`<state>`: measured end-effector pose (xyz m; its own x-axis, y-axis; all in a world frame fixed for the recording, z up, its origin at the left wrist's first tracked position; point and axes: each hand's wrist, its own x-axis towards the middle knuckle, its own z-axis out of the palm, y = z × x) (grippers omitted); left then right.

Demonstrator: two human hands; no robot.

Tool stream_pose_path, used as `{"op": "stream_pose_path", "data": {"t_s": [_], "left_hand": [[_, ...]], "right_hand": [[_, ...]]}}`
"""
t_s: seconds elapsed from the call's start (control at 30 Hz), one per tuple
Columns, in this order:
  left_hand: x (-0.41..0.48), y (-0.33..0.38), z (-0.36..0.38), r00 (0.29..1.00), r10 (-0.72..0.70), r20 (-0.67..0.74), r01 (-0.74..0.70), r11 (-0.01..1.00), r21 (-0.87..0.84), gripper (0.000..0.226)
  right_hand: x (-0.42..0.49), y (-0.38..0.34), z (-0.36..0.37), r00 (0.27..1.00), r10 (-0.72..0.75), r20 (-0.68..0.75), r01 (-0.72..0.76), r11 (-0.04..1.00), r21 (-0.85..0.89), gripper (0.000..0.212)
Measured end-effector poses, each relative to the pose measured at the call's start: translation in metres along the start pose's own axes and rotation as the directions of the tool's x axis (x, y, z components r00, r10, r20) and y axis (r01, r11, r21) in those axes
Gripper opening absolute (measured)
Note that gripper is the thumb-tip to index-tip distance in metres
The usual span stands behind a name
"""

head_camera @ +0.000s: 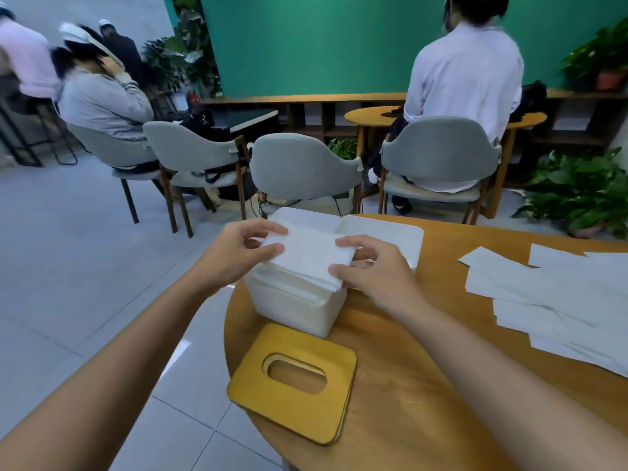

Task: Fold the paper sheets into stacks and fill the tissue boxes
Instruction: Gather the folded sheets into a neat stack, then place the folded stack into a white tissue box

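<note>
On the round wooden surface [424,334], both hands [238,253] [370,270] pinch a folded paper stack [306,256] over the open tissue box [292,307]; uneven pressing could crumple its 3 o'clock edge.

loose sheets [560,300]: cut off right | tissue box [292,307]: interior hidden by stack [306,256]
</note>
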<state>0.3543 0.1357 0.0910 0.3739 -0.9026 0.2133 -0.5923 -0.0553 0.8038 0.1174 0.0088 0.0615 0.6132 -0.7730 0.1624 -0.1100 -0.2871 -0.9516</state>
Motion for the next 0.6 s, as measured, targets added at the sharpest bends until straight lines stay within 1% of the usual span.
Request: {"op": "stream_pose_path", "data": {"t_s": [0.1,0.17,0.27,0.43,0.6], "left_hand": [[0.008,-0.015,-0.016,0.997,-0.066,0.036,0.065,0.997,0.039,0.023],[0.013,-0.022,-0.020,0.993,-0.092,0.070,0.083,0.990,0.117,0.024],[0.017,-0.026,-0.019,0.990,-0.081,0.118,0.049,0.965,0.256,0.026],[0.020,-0.020,-0.018,0.990,0.001,0.139,-0.048,0.940,0.337,0.033],[0.020,-0.032,-0.015,0.978,-0.003,0.209,-0.099,0.874,0.476,0.035]], "right_hand": [[0.014,-0.004,0.018,0.999,0.029,0.042,-0.023,0.991,-0.133,0.042],[0.017,-0.005,0.024,0.996,0.048,0.069,-0.031,0.975,-0.221,0.043],[0.016,-0.003,0.024,0.993,0.072,0.094,-0.038,0.945,-0.326,0.046],[0.015,-0.008,0.015,0.996,0.049,0.070,-0.019,0.924,-0.383,0.043],[0.009,-0.005,0.020,0.994,0.023,0.104,0.035,0.849,-0.526,0.045]]}}
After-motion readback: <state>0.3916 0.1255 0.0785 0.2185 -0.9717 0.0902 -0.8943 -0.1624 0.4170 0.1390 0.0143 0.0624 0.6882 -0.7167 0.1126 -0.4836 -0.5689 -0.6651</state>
